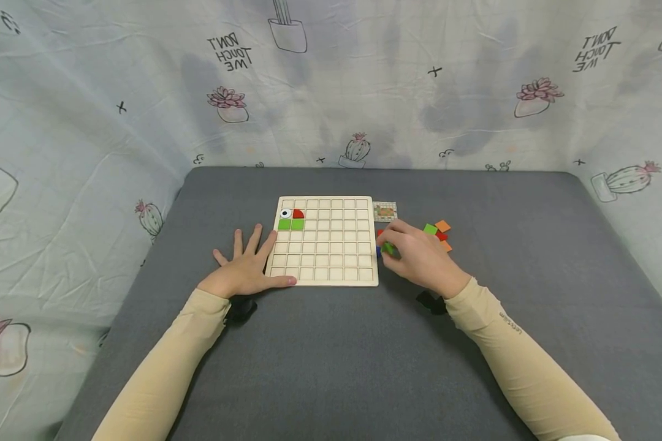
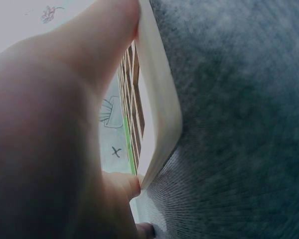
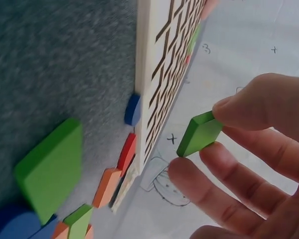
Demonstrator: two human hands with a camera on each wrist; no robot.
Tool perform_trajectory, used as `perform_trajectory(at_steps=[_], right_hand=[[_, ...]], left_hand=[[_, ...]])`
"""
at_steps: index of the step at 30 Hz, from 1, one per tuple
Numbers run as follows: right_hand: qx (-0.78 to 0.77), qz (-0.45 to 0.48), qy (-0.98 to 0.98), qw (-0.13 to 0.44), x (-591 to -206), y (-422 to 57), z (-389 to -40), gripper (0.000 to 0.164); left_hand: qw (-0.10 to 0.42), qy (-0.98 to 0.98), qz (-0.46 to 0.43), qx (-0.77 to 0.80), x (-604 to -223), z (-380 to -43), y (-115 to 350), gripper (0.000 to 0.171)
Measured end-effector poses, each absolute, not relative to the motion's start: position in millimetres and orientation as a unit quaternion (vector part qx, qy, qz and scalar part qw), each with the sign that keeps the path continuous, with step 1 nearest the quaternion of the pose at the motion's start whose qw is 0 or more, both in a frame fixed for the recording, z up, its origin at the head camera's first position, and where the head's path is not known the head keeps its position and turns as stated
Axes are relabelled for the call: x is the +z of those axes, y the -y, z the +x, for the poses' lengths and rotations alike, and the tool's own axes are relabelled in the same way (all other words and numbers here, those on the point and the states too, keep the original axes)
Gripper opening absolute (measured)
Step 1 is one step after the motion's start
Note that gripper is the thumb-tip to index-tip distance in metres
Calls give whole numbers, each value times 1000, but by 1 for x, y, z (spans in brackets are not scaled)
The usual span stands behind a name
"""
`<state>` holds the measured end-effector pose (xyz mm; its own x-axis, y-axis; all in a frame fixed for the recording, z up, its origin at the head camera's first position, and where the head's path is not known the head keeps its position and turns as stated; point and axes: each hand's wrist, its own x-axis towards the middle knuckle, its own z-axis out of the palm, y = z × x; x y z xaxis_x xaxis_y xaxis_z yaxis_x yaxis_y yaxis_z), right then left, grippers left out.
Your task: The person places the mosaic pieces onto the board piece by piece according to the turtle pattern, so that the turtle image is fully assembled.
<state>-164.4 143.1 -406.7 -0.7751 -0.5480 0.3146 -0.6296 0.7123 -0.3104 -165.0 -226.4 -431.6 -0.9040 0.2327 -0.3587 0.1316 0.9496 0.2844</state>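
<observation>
A pale wooden grid board (image 1: pixel 331 242) lies on the dark grey table. Fingers spread, my left hand (image 1: pixel 245 269) rests against its left side, the thumb along the near edge. Beyond the right side of the board, my right hand (image 1: pixel 422 257) pinches a small green square tile (image 3: pixel 199 133) between thumb and fingertips. In the grid's upper left sit a white eye tile (image 1: pixel 285 214), a red tile with a rounded corner (image 1: pixel 298 214) and two green tiles (image 1: pixel 290 225) below them.
A small picture card (image 1: pixel 385 211) lies at the board's upper right. Several loose tiles, among them an orange one (image 1: pixel 444 226), a green one (image 3: pixel 52 169) and a blue one (image 3: pixel 133 110), lie around and under my right hand. A patterned curtain (image 1: pixel 331 92) hangs behind the table.
</observation>
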Motion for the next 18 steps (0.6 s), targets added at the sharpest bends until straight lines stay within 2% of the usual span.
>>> perform_trajectory(at_steps=[18], right_hand=[[193,367,908,68,-406,-84,-185,8]], left_hand=[[196,-968,91,125,-432,-164,226,127]])
